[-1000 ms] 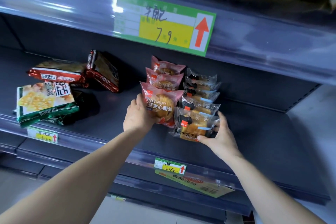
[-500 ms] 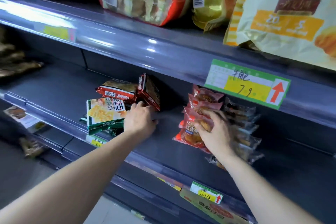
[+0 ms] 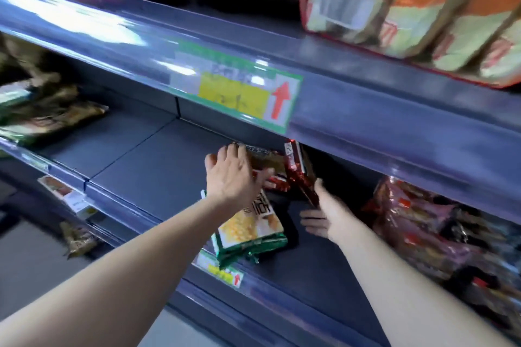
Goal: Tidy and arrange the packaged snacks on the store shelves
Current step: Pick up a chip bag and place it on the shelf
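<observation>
Blur smears much of the view, yet the green-edged cracker pack [image 3: 248, 229] reads clearly, lying flat on top of more green packs at the front lip of the middle shelf [image 3: 146, 166], with one corner hanging slightly over the edge. Directly below it, on the shelf's front strip, sits a small price tag [image 3: 222, 272] with a red arrow. Just behind the cracker pack the left hand [image 3: 232, 176] hovers palm down with its fingers straight and together; its grip is released, and the fingertips lie over a flat red-and-brown pack [image 3: 260, 156] further back on the shelf. Behind and a little to the right of the cracker pack, a red foil pack [image 3: 297, 170] stands tilted on its edge. Just to the right of the cracker pack the right hand [image 3: 327, 215] is spread wide, its grip also released; one finger points up at the lower edge of the red foil pack and seems to meet it, though the blur leaves the contact unsure. Well to the right of the cracker pack is a row of pink and clear bread packets [image 3: 423, 222]. Above it, on the edge of the upper shelf, hangs a large green price tag [image 3: 239, 93], and further up to the right stands a big orange bag [image 3: 408, 5]. Far to the left lie dark brown packs [image 3: 48, 118]
</observation>
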Tool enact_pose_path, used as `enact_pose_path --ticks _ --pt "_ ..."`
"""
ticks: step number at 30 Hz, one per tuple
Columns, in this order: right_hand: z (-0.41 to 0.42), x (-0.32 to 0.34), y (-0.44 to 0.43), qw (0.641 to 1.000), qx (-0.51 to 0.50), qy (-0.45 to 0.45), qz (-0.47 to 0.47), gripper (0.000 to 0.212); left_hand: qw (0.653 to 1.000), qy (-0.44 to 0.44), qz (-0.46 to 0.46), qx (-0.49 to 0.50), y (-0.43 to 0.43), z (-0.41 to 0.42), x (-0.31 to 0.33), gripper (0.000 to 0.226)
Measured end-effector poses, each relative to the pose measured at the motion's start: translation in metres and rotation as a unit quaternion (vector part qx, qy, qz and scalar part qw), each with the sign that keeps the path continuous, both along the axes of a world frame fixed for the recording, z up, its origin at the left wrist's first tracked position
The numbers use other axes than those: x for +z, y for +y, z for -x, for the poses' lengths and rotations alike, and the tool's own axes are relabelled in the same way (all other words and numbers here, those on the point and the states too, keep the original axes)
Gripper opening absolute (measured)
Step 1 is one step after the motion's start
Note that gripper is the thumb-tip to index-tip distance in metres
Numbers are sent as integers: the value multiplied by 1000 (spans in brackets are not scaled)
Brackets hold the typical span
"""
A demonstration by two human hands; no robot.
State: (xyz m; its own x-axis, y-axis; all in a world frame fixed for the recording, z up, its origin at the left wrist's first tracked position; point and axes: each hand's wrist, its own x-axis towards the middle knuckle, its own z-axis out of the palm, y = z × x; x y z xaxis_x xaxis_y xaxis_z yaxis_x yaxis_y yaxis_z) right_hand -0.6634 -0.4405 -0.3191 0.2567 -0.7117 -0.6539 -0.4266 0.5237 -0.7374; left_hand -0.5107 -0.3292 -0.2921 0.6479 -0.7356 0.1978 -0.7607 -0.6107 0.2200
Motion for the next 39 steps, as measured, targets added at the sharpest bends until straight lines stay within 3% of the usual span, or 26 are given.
enact_pose_path --ticks 2,3,5,7,12,16,19,23,27,31,35,37,39 --pt "-11 -4 -1 995 -46 -45 -82 65 993 107 -14 53 -10 -24 -2 77" --pt "-15 -6 -2 990 -65 -64 -106 63 973 217 -4 78 -14 -35 -2 82" --pt "-23 -9 -4 978 -120 -117 -124 56 886 446 62 105 -19 -49 -2 78" --pt "-28 -9 -8 957 -195 -180 -117 46 824 542 119 114 -21 -54 -3 48" --pt "-24 -3 -10 945 -246 -191 -105 24 761 597 212 139 -22 -60 -3 43" --pt "-12 -13 -5 957 -237 -162 -34 38 743 598 249 170 -11 -64 -1 33" --pt "0 -15 -4 958 -236 -150 63 53 708 607 309 186 -3 -64 -1 37" --pt "10 -13 -6 961 -200 -131 137 45 678 621 367 141 3 -56 2 40" --pt "11 -10 -15 962 -162 -69 208 35 680 635 362 61 0 -44 6 49" --pt "8 -6 -27 958 -148 -36 241 32 733 609 304 -3 -12 -32 8 54" --pt "9 -2 -42 953 -161 -11 257 37 748 608 258 -53 -31 -25 2 57" --pt "10 -1 -46 952 -159 -13 261 36 810 538 224 -71 -43 -24 -4 57" --pt "11 -5 -48 954 -162 -11 252 42 909 392 99 -103 -54 -21 -6 59"
